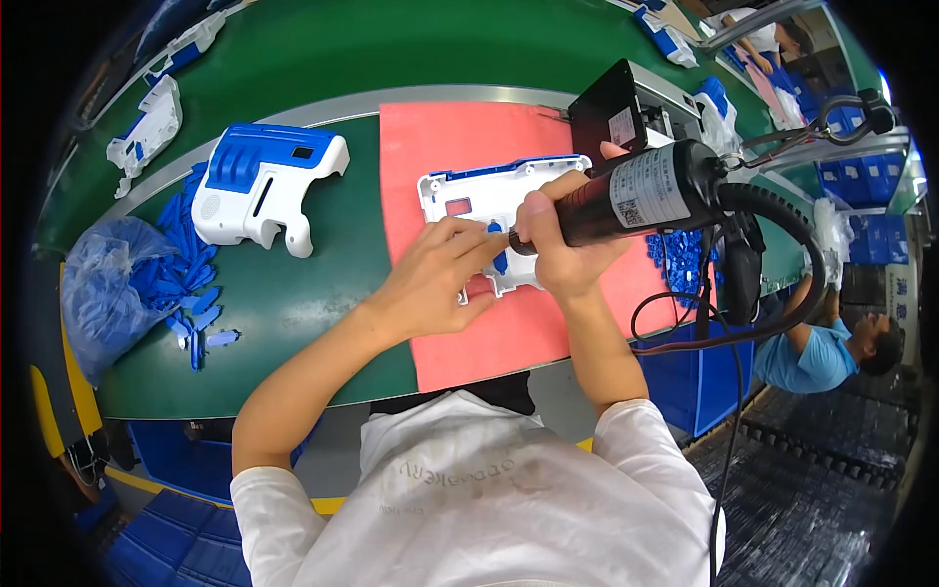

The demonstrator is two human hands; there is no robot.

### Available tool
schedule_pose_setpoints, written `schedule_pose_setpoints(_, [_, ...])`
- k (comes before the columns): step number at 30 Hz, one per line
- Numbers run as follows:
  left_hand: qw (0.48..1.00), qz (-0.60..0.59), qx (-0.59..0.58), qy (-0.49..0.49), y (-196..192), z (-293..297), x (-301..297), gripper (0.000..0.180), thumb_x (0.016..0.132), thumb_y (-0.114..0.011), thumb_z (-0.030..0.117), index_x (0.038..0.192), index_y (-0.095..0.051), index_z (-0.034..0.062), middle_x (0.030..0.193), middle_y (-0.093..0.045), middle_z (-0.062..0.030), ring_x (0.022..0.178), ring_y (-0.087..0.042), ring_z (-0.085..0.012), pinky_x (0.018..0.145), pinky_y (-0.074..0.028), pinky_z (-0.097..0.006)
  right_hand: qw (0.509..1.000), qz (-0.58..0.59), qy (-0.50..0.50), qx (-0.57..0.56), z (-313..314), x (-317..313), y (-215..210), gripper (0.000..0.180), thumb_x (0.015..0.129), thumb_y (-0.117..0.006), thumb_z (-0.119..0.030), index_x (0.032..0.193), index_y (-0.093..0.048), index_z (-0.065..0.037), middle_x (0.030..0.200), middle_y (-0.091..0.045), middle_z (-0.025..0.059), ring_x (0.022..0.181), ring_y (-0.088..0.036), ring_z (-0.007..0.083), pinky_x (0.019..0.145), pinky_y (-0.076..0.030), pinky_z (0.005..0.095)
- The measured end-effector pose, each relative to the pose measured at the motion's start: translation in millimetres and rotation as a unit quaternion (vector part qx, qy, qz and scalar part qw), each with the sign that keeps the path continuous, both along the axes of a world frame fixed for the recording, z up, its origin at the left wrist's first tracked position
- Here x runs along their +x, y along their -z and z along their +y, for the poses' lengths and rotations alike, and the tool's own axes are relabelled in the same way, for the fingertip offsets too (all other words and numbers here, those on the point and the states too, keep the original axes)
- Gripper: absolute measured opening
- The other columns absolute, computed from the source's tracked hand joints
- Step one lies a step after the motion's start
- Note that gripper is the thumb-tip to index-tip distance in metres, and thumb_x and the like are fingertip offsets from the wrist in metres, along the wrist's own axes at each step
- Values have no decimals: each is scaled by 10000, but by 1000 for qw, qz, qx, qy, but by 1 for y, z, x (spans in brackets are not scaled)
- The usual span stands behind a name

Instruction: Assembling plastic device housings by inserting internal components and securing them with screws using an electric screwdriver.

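A white plastic housing shell with blue trim lies with its inside up on a pink mat. My left hand rests over its near left side, fingers bent onto it and thumb at the near edge. Inside the shell, close to those fingertips, sits a small blue plastic part. My right hand is wrapped round a thick black electric screwdriver, which is tilted with its nose down at the shell beside my left fingers. Its very tip is hidden by the hands.
On the left stand a blue-and-white housing and a plastic bag spilling blue strips. Small blue parts lie right of the mat, near hanging cables. A black box-shaped device stands behind. A co-worker is at far right.
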State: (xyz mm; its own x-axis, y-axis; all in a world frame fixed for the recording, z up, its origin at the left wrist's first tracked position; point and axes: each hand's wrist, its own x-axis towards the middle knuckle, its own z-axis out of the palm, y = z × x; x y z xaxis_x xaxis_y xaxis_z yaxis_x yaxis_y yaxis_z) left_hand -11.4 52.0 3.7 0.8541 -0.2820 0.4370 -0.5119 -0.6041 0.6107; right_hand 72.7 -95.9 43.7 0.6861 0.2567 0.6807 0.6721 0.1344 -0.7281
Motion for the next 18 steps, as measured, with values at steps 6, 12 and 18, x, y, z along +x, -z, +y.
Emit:
schedule_pose_setpoints(6, [1000, -13, -2, -2, 2, 1, -1, 555, 660, -758, 175, 1166, -601, 13, 1108, -610, -120, 1091, -542, -315, 907, -465, -424, 999, -37, 4, -21, -2, -4, 7, 646, 775, -561, 146, 1304, -234, -29, 695, -570, 65, 527, -544, 126, 512, -477, 279])
schedule_pose_setpoints(12, [1000, -5, 2, -1, 1, 1, -1, 558, 663, -755, 174, 1174, -598, 13, 1131, -620, -127, 1101, -555, -321, 912, -464, -424, 1000, -3, -1, -22, -2, -10, 8, 641, 761, -600, 137, 1274, -256, -37, 721, -576, 52, 557, -549, 112, 535, -481, 264])
schedule_pose_setpoints(18, [1000, -20, 8, 0, 0, 0, 0, 563, 669, -758, 173, 1185, -597, 16, 1154, -620, -126, 1120, -554, -317, 939, -456, -421, 992, 24, 53, 108, -13, -9, 0, 701, 812, -553, 118, 1378, -179, -62, 667, -543, 57, 495, -527, 130, 486, -481, 296])
